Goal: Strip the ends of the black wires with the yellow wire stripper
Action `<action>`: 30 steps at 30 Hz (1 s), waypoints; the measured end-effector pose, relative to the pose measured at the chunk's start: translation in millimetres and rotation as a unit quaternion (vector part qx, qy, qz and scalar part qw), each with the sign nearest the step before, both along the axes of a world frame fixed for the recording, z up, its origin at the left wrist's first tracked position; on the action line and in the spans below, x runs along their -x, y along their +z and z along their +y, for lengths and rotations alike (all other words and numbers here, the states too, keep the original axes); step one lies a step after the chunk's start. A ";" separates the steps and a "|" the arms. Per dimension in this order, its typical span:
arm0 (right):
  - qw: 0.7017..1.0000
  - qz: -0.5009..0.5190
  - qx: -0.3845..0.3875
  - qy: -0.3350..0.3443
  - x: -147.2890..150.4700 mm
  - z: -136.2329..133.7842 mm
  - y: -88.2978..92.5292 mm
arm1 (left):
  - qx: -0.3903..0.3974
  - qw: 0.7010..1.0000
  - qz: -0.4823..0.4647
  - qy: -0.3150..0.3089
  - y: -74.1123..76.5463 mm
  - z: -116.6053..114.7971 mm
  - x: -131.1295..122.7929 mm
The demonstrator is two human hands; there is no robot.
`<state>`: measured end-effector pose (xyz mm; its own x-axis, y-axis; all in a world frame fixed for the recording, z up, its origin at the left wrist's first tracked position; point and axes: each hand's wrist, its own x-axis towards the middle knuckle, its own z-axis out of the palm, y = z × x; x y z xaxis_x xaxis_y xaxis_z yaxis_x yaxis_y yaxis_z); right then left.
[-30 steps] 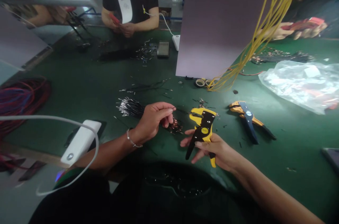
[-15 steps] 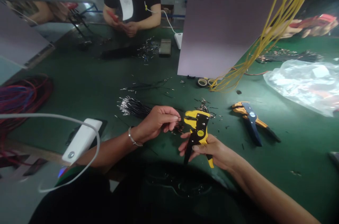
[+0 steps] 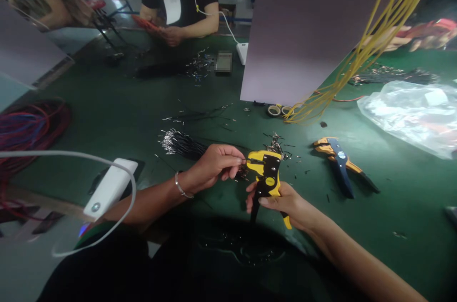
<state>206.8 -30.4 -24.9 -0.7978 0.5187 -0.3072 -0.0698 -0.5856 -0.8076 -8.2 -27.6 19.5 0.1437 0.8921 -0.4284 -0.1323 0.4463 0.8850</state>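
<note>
My right hand [image 3: 282, 201] grips the handles of a yellow and black wire stripper [image 3: 266, 173], held upright just above the green table [image 3: 107, 116]. My left hand [image 3: 214, 166] is pinched on a thin short wire whose end meets the stripper's jaw at its left side. A bundle of black wires with bare metal ends [image 3: 178, 142] lies on the table just beyond my left hand. Small stripped offcuts [image 3: 276, 142] are scattered behind the stripper.
A second stripper, orange and blue [image 3: 339, 161], lies to the right. Yellow wires [image 3: 360, 49] hang by a grey panel [image 3: 293, 30]. A clear plastic bag [image 3: 410, 111] sits far right, coiled red cable [image 3: 28, 123] far left, a white box [image 3: 109, 187] near left. Another person [image 3: 182, 2] works opposite.
My left hand has moved right and brought the wire's end to the stripper's jaw. My right hand has shifted the stripper slightly left and closed tighter on its handles.
</note>
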 end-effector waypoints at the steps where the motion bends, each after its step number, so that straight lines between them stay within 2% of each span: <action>1: 1.000 -0.001 -0.002 -0.003 0.0 0.0 -0.2 | 0.003 1.000 0.000 0.000 0.0 0.0 0.0; 9: 0.999 -0.022 -0.042 -0.017 0.4 -0.4 -1.6 | 0.014 1.000 0.004 0.010 -1.1 -0.1 -1.2; 23: 0.999 -0.016 -0.043 -0.016 -0.6 0.2 0.7 | 0.019 1.000 -0.017 0.011 -2.6 -0.8 -1.4; 30: 0.998 -0.009 -0.057 -0.015 -1.9 3.8 3.2 | 0.004 0.999 -0.021 0.039 -3.3 -1.2 -1.4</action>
